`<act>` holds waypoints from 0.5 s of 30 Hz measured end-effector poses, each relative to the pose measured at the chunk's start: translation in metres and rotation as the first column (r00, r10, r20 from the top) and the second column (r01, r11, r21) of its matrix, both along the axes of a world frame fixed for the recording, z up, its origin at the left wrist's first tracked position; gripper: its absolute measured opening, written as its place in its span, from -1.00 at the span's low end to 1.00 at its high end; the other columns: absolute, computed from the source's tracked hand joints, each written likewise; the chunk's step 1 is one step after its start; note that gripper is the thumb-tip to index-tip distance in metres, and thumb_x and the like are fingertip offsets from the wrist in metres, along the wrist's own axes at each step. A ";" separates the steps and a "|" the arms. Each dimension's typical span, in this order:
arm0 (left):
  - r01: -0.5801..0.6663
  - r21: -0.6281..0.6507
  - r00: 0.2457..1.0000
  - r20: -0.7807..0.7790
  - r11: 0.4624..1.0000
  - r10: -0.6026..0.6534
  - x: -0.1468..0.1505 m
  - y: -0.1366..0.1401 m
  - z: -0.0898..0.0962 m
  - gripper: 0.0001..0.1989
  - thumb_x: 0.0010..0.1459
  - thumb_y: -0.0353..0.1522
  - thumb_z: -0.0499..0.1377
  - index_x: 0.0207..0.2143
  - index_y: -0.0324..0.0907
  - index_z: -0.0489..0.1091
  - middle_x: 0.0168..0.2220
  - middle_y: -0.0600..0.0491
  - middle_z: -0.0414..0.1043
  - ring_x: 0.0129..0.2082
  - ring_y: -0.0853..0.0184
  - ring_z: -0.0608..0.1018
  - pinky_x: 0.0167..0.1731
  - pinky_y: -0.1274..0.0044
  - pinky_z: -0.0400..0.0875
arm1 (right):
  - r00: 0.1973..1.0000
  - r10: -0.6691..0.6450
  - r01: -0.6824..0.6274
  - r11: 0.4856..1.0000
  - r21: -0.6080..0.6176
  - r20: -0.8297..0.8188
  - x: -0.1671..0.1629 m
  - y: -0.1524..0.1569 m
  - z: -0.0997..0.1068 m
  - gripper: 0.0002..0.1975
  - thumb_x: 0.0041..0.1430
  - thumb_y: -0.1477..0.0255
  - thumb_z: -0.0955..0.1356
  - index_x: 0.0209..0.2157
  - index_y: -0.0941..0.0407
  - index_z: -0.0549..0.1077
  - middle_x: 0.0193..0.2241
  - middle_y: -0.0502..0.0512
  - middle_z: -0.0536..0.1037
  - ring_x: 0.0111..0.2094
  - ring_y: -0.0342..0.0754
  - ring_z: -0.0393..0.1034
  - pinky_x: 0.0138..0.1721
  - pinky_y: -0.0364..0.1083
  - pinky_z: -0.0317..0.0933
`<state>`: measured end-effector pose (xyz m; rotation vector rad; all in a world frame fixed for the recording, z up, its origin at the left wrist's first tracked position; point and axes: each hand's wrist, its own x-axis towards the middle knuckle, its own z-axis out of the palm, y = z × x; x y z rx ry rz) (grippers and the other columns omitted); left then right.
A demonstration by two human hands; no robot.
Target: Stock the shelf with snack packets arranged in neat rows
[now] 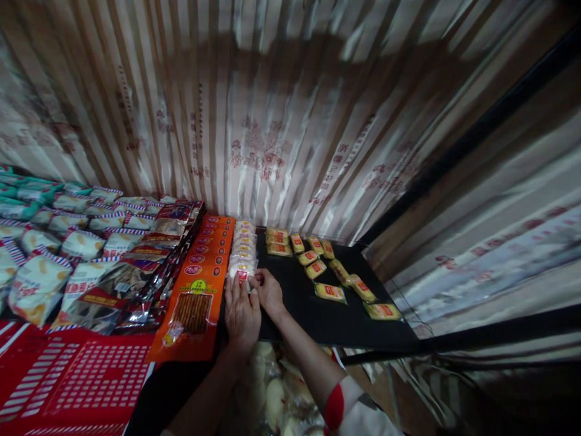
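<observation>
A row of white wrapped round snacks runs away from me along the black shelf's left part. At its near end lies a white packet with a red label. My left hand is over the near edge of that packet, its fingers and thumb around it. My right hand grips the packet's right edge with bent fingers, beside the left thumb. The fingertips are partly hidden behind the packet and the hands. Left of the row lie overlapping orange snack bags, the front one with a clear window showing brown sticks.
Yellow wrapped cakes lie scattered on the black shelf. Dark red and brown bags and white chip bags fill the left. A red basket stands front left, packaged goods below. Striped sheeting hangs behind.
</observation>
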<state>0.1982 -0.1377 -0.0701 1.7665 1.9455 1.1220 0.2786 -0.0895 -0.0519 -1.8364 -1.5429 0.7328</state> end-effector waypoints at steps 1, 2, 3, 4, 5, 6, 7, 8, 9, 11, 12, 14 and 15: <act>-0.010 0.038 1.000 -0.004 0.999 0.010 0.000 0.000 -0.002 -0.56 0.22 -0.30 -0.10 0.03 -0.35 0.32 0.17 -0.17 0.21 0.25 0.11 0.07 0.20 0.25 0.05 | 1.000 0.004 -0.004 1.000 0.028 0.004 0.002 0.000 -0.002 -0.82 0.10 0.33 0.30 -0.26 0.10 0.40 -0.38 0.00 0.52 -0.43 -0.16 0.39 -0.37 -0.18 0.23; -0.021 0.082 1.000 -0.007 0.996 0.022 0.001 -0.001 -0.004 -0.56 0.22 -0.31 -0.09 0.03 -0.36 0.32 0.17 -0.20 0.20 0.25 0.09 0.07 0.18 0.22 0.07 | 1.000 0.001 -0.002 0.998 0.067 0.019 0.004 -0.001 -0.003 -0.79 0.12 0.31 0.27 -0.24 0.10 0.40 -0.37 0.01 0.51 -0.42 -0.15 0.39 -0.35 -0.17 0.25; -0.034 0.126 0.999 -0.009 0.991 0.036 0.001 -0.002 -0.006 -0.57 0.22 -0.31 -0.08 0.03 -0.37 0.31 0.17 -0.22 0.17 0.25 0.08 0.07 0.17 0.20 0.09 | 0.999 -0.011 0.005 0.993 0.115 0.048 0.007 0.000 -0.005 -0.77 0.14 0.30 0.25 -0.22 0.10 0.40 -0.36 0.03 0.51 -0.40 -0.14 0.39 -0.33 -0.15 0.26; -0.044 0.168 0.999 -0.012 0.985 0.046 0.002 -0.003 -0.007 -0.58 0.21 -0.32 -0.07 0.03 -0.37 0.30 0.19 -0.24 0.15 0.25 0.07 0.07 0.16 0.19 0.11 | 0.995 -0.029 0.013 0.986 0.169 0.093 0.012 0.002 -0.006 -0.75 0.16 0.29 0.23 -0.21 0.11 0.40 -0.33 0.06 0.50 -0.36 -0.12 0.39 -0.29 -0.13 0.27; -0.047 0.205 0.999 -0.017 0.978 0.052 0.003 -0.005 -0.008 -0.58 0.21 -0.33 -0.07 0.04 -0.37 0.28 0.20 -0.26 0.12 0.25 0.06 0.06 0.15 0.17 0.12 | 0.988 -0.049 0.014 0.974 0.226 0.149 0.017 0.004 -0.006 -0.74 0.18 0.30 0.21 -0.20 0.13 0.41 -0.30 0.09 0.50 -0.30 -0.08 0.38 -0.23 -0.10 0.27; -0.044 0.235 0.998 -0.025 0.971 0.051 0.003 -0.007 -0.008 -0.59 0.21 -0.34 -0.06 0.05 -0.37 0.26 0.21 -0.27 0.09 0.26 0.06 0.05 0.14 0.16 0.12 | 0.975 -0.064 0.002 0.960 0.279 0.213 0.023 0.008 -0.006 -0.72 0.19 0.32 0.20 -0.18 0.14 0.42 -0.25 0.13 0.50 -0.23 -0.05 0.37 -0.16 -0.06 0.25; -0.032 0.260 0.998 -0.039 0.965 0.043 0.005 -0.009 -0.008 -0.60 0.21 -0.35 -0.05 0.06 -0.36 0.25 0.21 -0.27 0.08 0.26 0.05 0.03 0.13 0.15 0.12 | 0.957 -0.069 -0.027 0.946 0.324 0.281 0.029 0.014 -0.006 -0.71 0.20 0.34 0.19 -0.15 0.15 0.42 -0.20 0.16 0.49 -0.15 -0.02 0.34 -0.09 -0.03 0.22; -0.012 0.280 0.998 -0.057 0.960 0.029 0.006 -0.011 -0.007 -0.60 0.21 -0.37 -0.04 0.06 -0.35 0.24 0.22 -0.27 0.07 0.27 0.05 0.02 0.13 0.14 0.12 | 0.934 -0.064 -0.069 0.932 0.355 0.352 0.035 0.020 -0.005 -0.69 0.20 0.36 0.18 -0.11 0.15 0.41 -0.13 0.18 0.47 -0.07 0.01 0.29 -0.02 0.00 0.18; 0.012 0.297 0.997 -0.079 0.955 0.012 0.008 -0.013 -0.006 -0.61 0.20 -0.38 -0.03 0.05 -0.34 0.24 0.22 -0.27 0.07 0.27 0.05 0.00 0.12 0.13 0.12 | 0.904 -0.056 -0.117 0.921 0.372 0.423 0.041 0.028 -0.003 -0.67 0.20 0.37 0.18 -0.07 0.16 0.40 -0.05 0.20 0.43 0.00 0.04 0.23 0.04 0.03 0.12; 0.042 0.322 0.994 -0.110 0.946 -0.007 0.011 -0.017 -0.004 -0.63 0.18 -0.41 -0.01 0.03 -0.34 0.25 0.22 -0.28 0.05 0.28 0.04 -0.02 0.12 0.13 0.12 | 0.830 -0.038 -0.202 0.910 0.363 0.556 0.051 0.047 0.001 -0.61 0.20 0.37 0.19 0.03 0.16 0.34 0.11 0.21 0.30 0.15 0.08 0.06 0.13 0.07 -0.01; 0.046 0.329 0.993 -0.117 0.943 -0.007 0.013 -0.018 -0.004 -0.65 0.18 -0.43 0.00 0.02 -0.34 0.26 0.23 -0.29 0.03 0.28 0.04 -0.03 0.12 0.13 0.12 | 0.788 -0.031 -0.229 0.912 0.339 0.615 0.054 0.057 0.003 -0.58 0.20 0.36 0.19 0.08 0.16 0.31 0.17 0.21 0.21 0.20 0.11 -0.04 0.15 0.09 -0.07; 0.037 0.334 0.992 -0.124 0.942 0.005 0.015 -0.019 -0.006 -0.66 0.17 -0.45 0.01 0.00 -0.33 0.26 0.24 -0.29 0.01 0.28 0.03 -0.03 0.11 0.14 0.14 | 0.702 -0.007 -0.264 0.926 0.270 0.712 0.057 0.078 0.009 -0.52 0.21 0.30 0.20 0.14 0.12 0.24 0.24 0.18 0.09 0.26 0.15 -0.21 0.17 0.13 -0.17; 0.031 0.337 0.992 -0.126 0.941 0.012 0.016 -0.019 -0.007 -0.66 0.16 -0.45 0.01 0.00 -0.33 0.26 0.24 -0.29 0.00 0.28 0.03 -0.02 0.10 0.14 0.14 | 0.662 0.012 -0.276 0.933 0.229 0.749 0.057 0.088 0.012 -0.50 0.21 0.25 0.20 0.16 0.10 0.21 0.26 0.16 0.05 0.27 0.17 -0.27 0.18 0.15 -0.22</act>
